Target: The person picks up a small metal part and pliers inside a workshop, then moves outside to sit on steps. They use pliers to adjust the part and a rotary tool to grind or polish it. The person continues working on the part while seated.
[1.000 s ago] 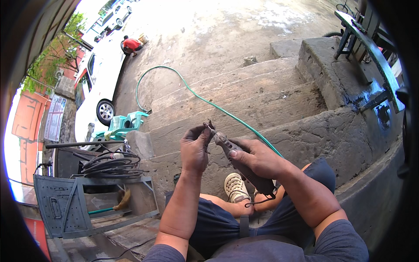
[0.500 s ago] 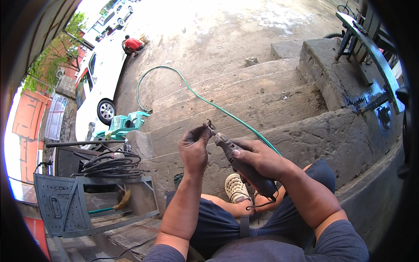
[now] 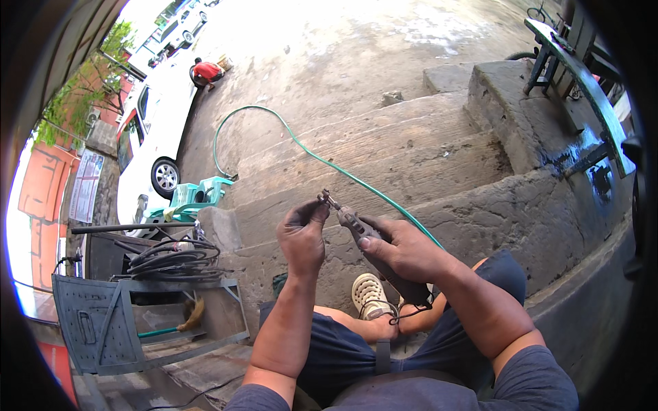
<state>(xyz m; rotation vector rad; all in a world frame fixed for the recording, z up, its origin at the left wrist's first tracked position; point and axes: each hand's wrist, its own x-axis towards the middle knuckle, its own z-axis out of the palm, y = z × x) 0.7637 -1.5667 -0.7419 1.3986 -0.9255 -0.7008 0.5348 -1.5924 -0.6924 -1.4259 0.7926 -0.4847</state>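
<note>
My right hand point(image 3: 397, 246) is wrapped round a dark rotary tool point(image 3: 369, 241), its nose pointing up and left and its cord hanging from the back end. The tool's thin bit reaches a small metal part point(image 3: 325, 197) pinched between the thumb and fingers of my left hand point(image 3: 302, 233). The part is dark and too small to tell its exact kind. Both hands are close together in front of my knees, above the concrete steps.
Concrete steps point(image 3: 411, 164) run ahead, crossed by a green hose point(image 3: 329, 164). At left are a metal frame point(image 3: 103, 322), coiled black cable point(image 3: 171, 260), teal plastic stools point(image 3: 199, 194) and a white car point(image 3: 154, 123), with a person in red point(image 3: 206, 70) crouching beside it. A bench point(image 3: 582, 89) stands right.
The rotary tool and my right hand have turned and shifted slightly, and the small part in my left fingers is tilted differently, showing more of it. Both hands keep their hold.
</note>
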